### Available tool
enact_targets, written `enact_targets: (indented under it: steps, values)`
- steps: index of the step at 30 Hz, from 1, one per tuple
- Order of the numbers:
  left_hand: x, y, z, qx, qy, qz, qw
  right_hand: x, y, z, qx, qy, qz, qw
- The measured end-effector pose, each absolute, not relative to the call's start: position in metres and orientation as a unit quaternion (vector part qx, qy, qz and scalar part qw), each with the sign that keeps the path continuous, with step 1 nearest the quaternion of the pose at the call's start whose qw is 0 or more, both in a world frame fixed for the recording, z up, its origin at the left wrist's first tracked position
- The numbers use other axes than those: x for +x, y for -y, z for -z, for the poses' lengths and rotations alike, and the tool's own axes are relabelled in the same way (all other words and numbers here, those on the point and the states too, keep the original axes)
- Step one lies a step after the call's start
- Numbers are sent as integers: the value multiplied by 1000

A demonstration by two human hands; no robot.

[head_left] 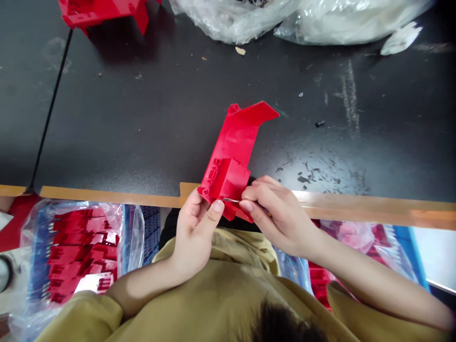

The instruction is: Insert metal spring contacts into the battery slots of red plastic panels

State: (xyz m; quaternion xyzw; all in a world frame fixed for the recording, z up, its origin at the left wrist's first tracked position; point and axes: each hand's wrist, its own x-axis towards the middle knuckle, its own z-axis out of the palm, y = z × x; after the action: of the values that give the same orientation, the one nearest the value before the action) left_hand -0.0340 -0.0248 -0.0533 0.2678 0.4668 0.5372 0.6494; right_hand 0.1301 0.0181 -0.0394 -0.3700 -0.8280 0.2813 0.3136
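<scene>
A red plastic part with a box-shaped section and a bent flap at its far end tilts over the table's near edge. My left hand grips its lower end, the thumb pressed on the near side. In my right hand, thumb and fingers pinch a thin metal tool, whose tip reaches the base of the box section by my left thumb. The tool's handle is mostly hidden in my fingers, so its exact kind does not show.
More red parts sit at the back left of the black table. Clear plastic bags lie along the back. Tan tape lines the front edge. Below stand a plastic-lined blue crate of red parts, left, and another crate, right.
</scene>
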Motion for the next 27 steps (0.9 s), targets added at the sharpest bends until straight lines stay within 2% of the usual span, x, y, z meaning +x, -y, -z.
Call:
enact_targets:
  steps: [18,23,27]
  values:
    - [-34,24,52,262,-466,-534,655,131,-19,39,-392,823,-287,294]
    - [-34,25,52,259,-465,-534,657,134,-20,37,-364,808,-326,329]
    - [-33,24,52,252,-468,-535,657,133,-19,36,-367,821,-312,307]
